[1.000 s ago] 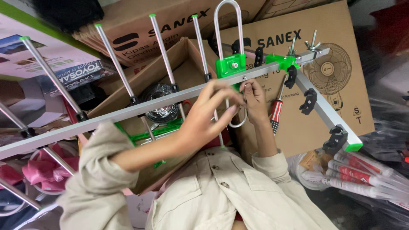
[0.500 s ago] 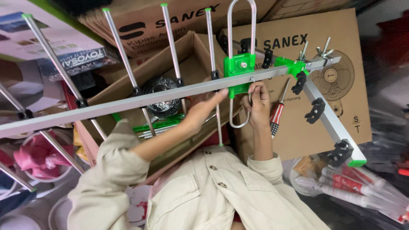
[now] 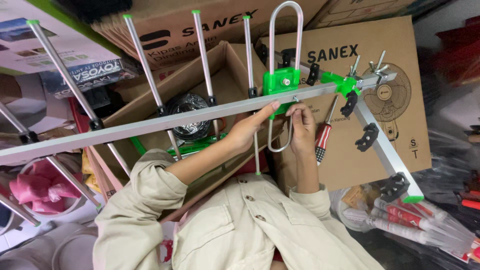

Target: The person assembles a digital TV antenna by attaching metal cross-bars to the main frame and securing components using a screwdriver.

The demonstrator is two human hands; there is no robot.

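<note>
So the thing being handled is a TV antenna (image 3: 200,117): a long square aluminium boom with thin round metal rods sticking out of it, each rod capped in green plastic and held by small black clips. It's running across the whole view, held up in front of the person's chest. A glossy green plastic bracket (image 3: 281,82) is sitting on the boom, with a bent silver U-bolt loop (image 3: 285,60) passing through it. Both hands are working right under that bracket. The left hand (image 3: 248,131) is reaching up with fingers loosely curled, fingertips touching the boom's underside, not closed around anything. The right hand (image 3: 302,127) is pinching at the bracket's bottom edge, fingers together; what's between them is too small to tell. A red-handled screwdriver (image 3: 324,137) is hanging just beside it. Brown cardboard boxes (image 3: 360,45) are stacked behind.
</note>
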